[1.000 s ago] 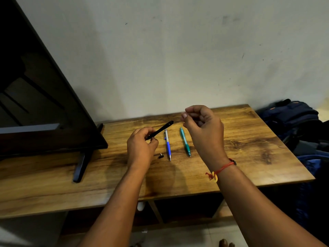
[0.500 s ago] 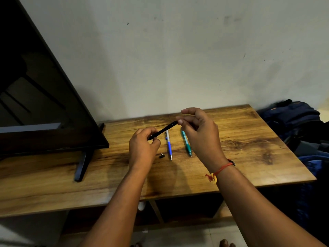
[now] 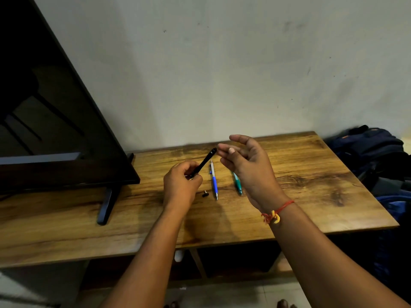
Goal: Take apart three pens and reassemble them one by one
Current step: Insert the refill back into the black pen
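Just above a wooden table (image 3: 311, 174), the left hand (image 3: 180, 185) grips the lower end of a black pen (image 3: 203, 162), tilted up to the right. The right hand (image 3: 249, 165), holding nothing, has loosely curved fingers close to the pen's top end; whether they touch it is hard to tell. A small black piece (image 3: 204, 193), a blue pen (image 3: 214, 181) and a green pen (image 3: 237, 184), partly hidden by the right hand, lie on the table.

Plain black pen (image 3: 203, 162); blue and white pen (image 3: 214, 182); teal pen (image 3: 237, 186). Brown worktop (image 3: 311, 174), streaked with dark wood grain. Red thread (image 3: 282, 206) with yellow knot. Pale grey wall (image 3: 222, 74). Navy bag (image 3: 367, 143).
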